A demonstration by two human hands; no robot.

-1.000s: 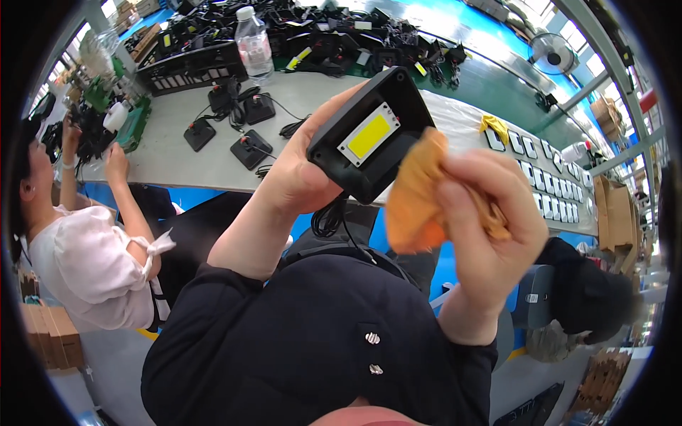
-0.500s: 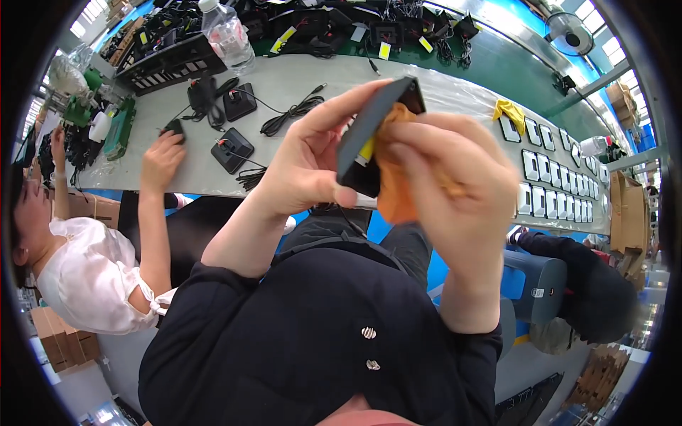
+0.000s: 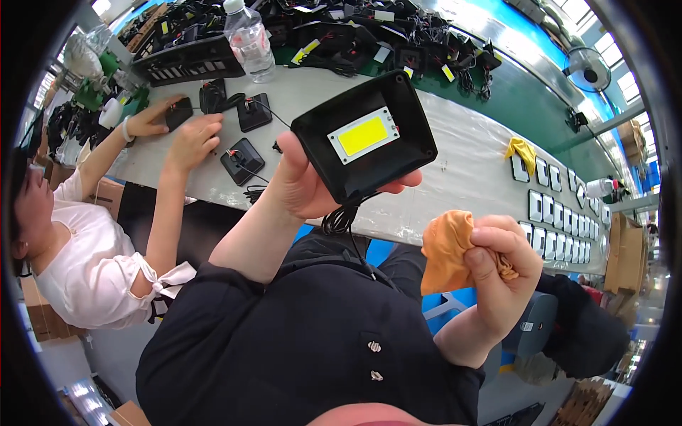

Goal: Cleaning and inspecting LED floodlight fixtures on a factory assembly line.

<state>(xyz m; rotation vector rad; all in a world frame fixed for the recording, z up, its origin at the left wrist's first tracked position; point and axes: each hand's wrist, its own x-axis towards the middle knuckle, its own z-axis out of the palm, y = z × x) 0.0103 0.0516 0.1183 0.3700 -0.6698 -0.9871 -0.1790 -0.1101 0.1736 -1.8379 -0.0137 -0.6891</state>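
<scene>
My left hand (image 3: 302, 181) grips a black rectangular lamp housing (image 3: 320, 153) from below and behind, its open face turned toward me. Inside the housing sits a white-edged LED panel (image 3: 364, 135) with a yellow face. A bundle of black cable (image 3: 342, 219) hangs beneath it. Lower and to the right, apart from the housing, my right hand (image 3: 504, 263) pinches a crumpled orange cloth (image 3: 447, 252) between thumb and fingers.
At left, a co-worker's hands (image 3: 192, 145) touch black housings on the table (image 3: 469, 167). Another black housing (image 3: 243, 162) lies nearby. A plastic bottle (image 3: 250, 44) stands by a black crate (image 3: 188, 71). Rows of white-faced units (image 3: 547, 209) and a yellow cloth (image 3: 522, 153) lie at right.
My right hand has drawn the orange cloth out of the housing, down and to the right. My left hand has turned the housing's open face toward me. The co-worker's second hand has come to the table.
</scene>
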